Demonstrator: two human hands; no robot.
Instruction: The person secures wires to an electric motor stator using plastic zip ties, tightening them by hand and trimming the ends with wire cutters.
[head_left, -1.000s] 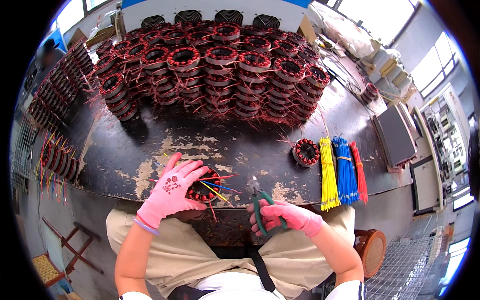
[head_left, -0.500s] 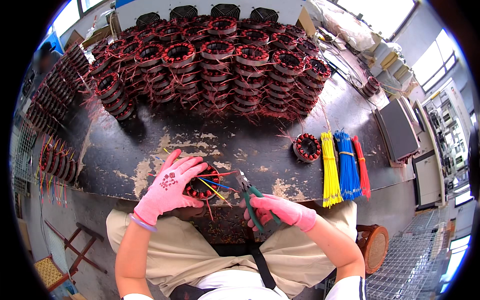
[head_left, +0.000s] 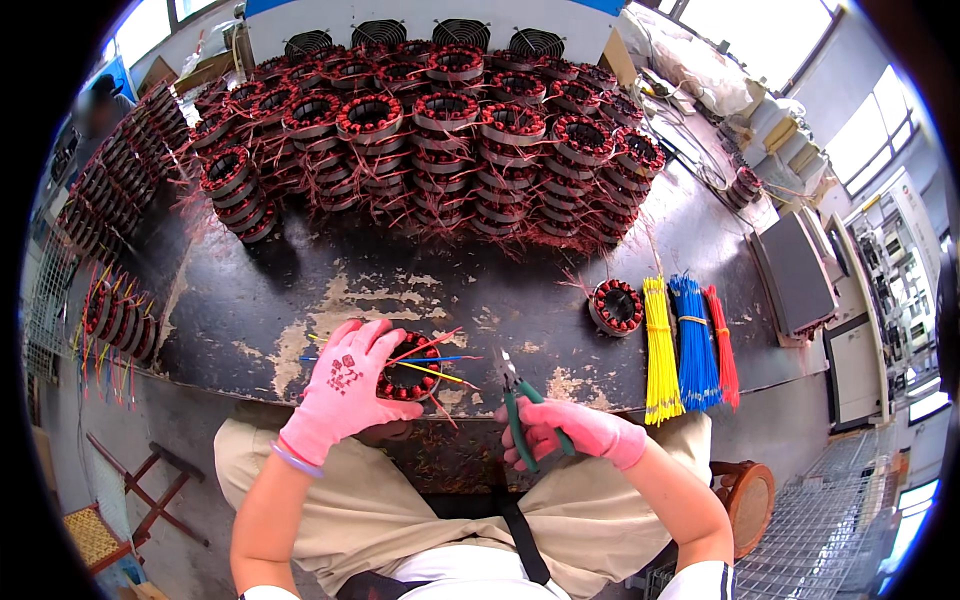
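Observation:
My left hand [head_left: 350, 388], in a pink glove, is closed over the left side of a motor stator [head_left: 432, 354] near the table's front edge. Coils with red windings ring its inside. Across it lie a blue wire [head_left: 455, 358] and a yellow wire [head_left: 450, 377], their ends pointing right; red leads stick out too. The glove hides part of the ring and the wires. My right hand [head_left: 575, 432], also gloved, grips green-handled pliers [head_left: 514, 385]. Their jaws point away from me, apart from the wire ends.
Stacked stators [head_left: 445, 110] fill the back of the table. One stator [head_left: 616, 307] stands alone at the right, beside bundles of yellow wires [head_left: 660, 350], blue wires [head_left: 693, 340] and red wires [head_left: 720, 350]. Wired stators [head_left: 120, 320] sit at the left edge. A person [head_left: 100, 110] is far left.
The pliers' jaws have come away from the red lead's end, slightly right. The wires over the stator have shifted, with the blue one now lying flatter. My left hand stays on the stator.

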